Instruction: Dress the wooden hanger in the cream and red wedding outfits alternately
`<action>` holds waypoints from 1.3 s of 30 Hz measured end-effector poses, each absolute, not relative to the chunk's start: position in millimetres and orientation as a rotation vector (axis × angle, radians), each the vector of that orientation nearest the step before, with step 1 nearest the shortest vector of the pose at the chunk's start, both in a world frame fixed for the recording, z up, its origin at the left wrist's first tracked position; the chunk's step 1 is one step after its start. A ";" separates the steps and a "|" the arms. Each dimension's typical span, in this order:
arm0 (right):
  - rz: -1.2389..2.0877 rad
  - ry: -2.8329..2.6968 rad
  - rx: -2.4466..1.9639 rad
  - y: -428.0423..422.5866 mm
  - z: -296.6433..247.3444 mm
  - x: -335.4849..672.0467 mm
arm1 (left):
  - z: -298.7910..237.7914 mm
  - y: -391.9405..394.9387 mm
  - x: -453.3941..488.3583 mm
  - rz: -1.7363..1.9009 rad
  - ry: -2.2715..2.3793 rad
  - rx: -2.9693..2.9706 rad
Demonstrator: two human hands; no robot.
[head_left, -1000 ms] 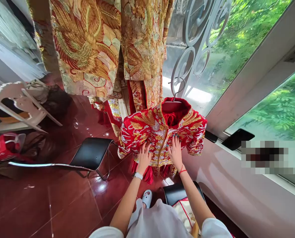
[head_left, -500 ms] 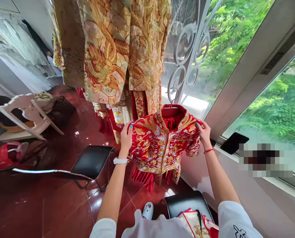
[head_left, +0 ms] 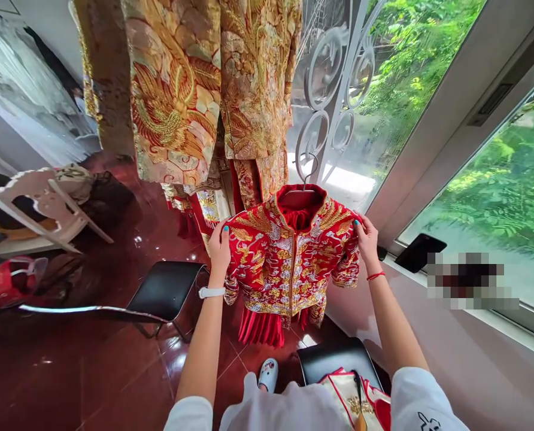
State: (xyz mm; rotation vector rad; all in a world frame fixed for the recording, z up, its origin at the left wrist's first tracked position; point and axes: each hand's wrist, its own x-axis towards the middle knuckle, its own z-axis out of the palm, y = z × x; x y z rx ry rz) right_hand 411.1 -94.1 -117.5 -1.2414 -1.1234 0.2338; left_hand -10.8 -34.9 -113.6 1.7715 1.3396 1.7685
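Note:
A small red jacket with gold embroidery point(head_left: 289, 263) hangs on a hanger point(head_left: 309, 173) in front of me, a red pleated skirt showing below its hem. My left hand point(head_left: 220, 248) grips the jacket's left shoulder, fingers closed over the cloth. My right hand point(head_left: 366, 239) grips the right shoulder the same way. A white band is on my left wrist and a red string on my right.
Larger gold and red embroidered garments point(head_left: 190, 90) hang behind it. A black stool point(head_left: 166, 287) stands to the left, another black seat point(head_left: 334, 359) with folded cloth near my knees. A white scrolled grille point(head_left: 334, 90), windows and a sill with a dark phone point(head_left: 419, 251) lie right.
My hands left the jacket's front and went up to its shoulders, one on each side. Since half a second ago they have held there and the view has shifted slightly.

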 end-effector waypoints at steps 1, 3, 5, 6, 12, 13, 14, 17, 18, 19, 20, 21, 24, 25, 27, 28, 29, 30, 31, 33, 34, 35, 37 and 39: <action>0.182 -1.162 -1.271 -100.2 -116.2 408.5 | -110.4 -42.0 -11.0 1.819 1.368 1.793; -0.047 -1.220 -1.334 -111.4 -108.9 396.3 | -102.1 -59.2 -5.8 2.007 1.452 1.847; -0.334 -1.292 -1.343 -118.3 -94.4 373.0 | -90.1 -74.9 9.2 2.138 1.477 2.013; -0.444 -1.367 -1.323 -119.5 -84.7 357.7 | -82.4 -80.4 20.2 2.131 1.440 2.160; -0.648 -1.983 -1.363 -108.7 -24.7 269.5 | -25.0 -80.6 94.2 1.395 1.250 2.930; -0.661 -2.013 -1.422 -107.1 -19.8 261.9 | -18.0 -79.9 101.6 1.248 1.303 2.980; -0.673 -2.024 -1.477 -106.0 -16.9 256.9 | -12.6 -80.0 106.9 1.118 1.354 3.018; -0.706 -1.996 -1.561 -104.3 -16.6 252.8 | -5.4 -85.7 112.5 0.860 1.443 3.091; -0.719 -1.982 -1.567 -103.9 -17.8 253.5 | -5.2 -88.6 112.5 0.817 1.453 3.104; -0.731 -1.977 -1.564 -103.5 -19.0 254.5 | -5.5 -91.5 112.1 0.788 1.460 3.110; -0.745 -1.978 -1.555 -103.4 -20.2 255.8 | -6.2 -93.9 111.6 0.768 1.468 3.107; -0.760 -1.983 -1.543 -103.6 -21.2 257.1 | -7.0 -95.8 111.1 0.760 1.479 3.095; -0.791 -1.996 -1.506 -106.8 -23.7 261.1 | -8.8 -97.5 110.6 0.781 1.487 3.071; -0.793 -1.998 -1.499 -108.4 -24.3 262.0 | -9.0 -97.1 110.7 0.789 1.479 3.070; -0.784 -2.010 -1.490 -111.5 -24.8 262.3 | -9.0 -96.5 111.6 0.796 1.457 3.070; -0.776 -2.021 -1.485 -112.9 -24.3 261.4 | -8.9 -96.6 112.1 0.797 1.447 3.068; -0.767 -2.032 -1.481 -114.2 -23.4 260.1 | -8.8 -97.1 112.2 0.803 1.436 3.061; -0.754 -2.039 -1.477 -115.5 -21.8 258.9 | -9.0 -97.8 111.7 0.821 1.417 3.051; -0.735 -2.040 -1.472 -117.0 -19.8 258.4 | -9.5 -98.7 109.7 0.856 1.377 3.041; -0.659 -2.041 -1.424 -121.0 -15.6 263.1 | -12.8 -99.3 99.0 1.018 1.229 3.000; -0.595 -2.047 -1.365 -123.1 -14.2 269.9 | -16.0 -98.1 89.3 1.164 1.154 2.945; -0.530 -2.027 -1.293 -125.1 -14.2 280.3 | -20.4 -95.4 76.5 1.338 1.107 2.852; -0.435 -1.864 -1.204 -126.3 -20.5 311.2 | -32.7 -84.4 44.1 1.661 1.159 2.556; -0.375 -1.595 -1.257 -121.6 -36.4 349.7 | -48.2 -67.2 10.1 1.755 1.323 2.234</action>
